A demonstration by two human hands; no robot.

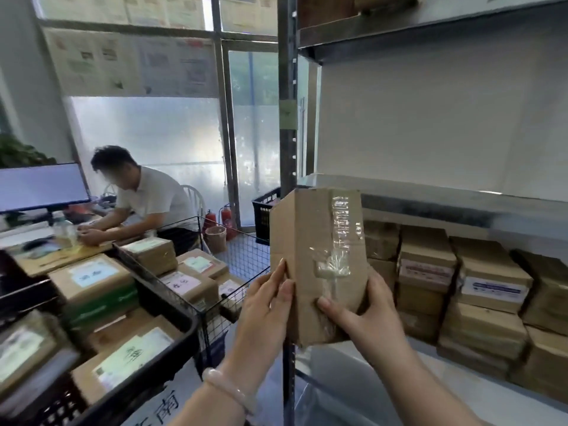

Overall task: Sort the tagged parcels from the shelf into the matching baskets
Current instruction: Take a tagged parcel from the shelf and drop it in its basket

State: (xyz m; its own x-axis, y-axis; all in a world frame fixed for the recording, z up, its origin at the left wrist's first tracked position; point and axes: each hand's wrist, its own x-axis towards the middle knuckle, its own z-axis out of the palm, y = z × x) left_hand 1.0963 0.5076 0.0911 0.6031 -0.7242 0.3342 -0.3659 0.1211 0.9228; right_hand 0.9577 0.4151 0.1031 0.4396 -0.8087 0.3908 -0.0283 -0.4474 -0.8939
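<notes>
I hold a brown cardboard parcel [316, 256] upright in front of the metal shelf [461, 204], its taped side toward me; no tag shows on this face. My right hand [365, 315] grips its lower right corner, thumb across the front. My left hand [267, 305] touches its left edge with straight fingers. More tagged parcels [479, 287] are stacked on the shelf at the right. At the left stand a wire basket [246, 259] and black plastic baskets [172, 339], each with labelled parcels inside.
The shelf's upright post [287, 118] stands just behind the parcel. A person in a white shirt [147, 204] sits at a desk with a monitor [40, 186] at the far left. A black crate [266, 213], a bin and fire extinguishers [226, 219] stand by the glass door.
</notes>
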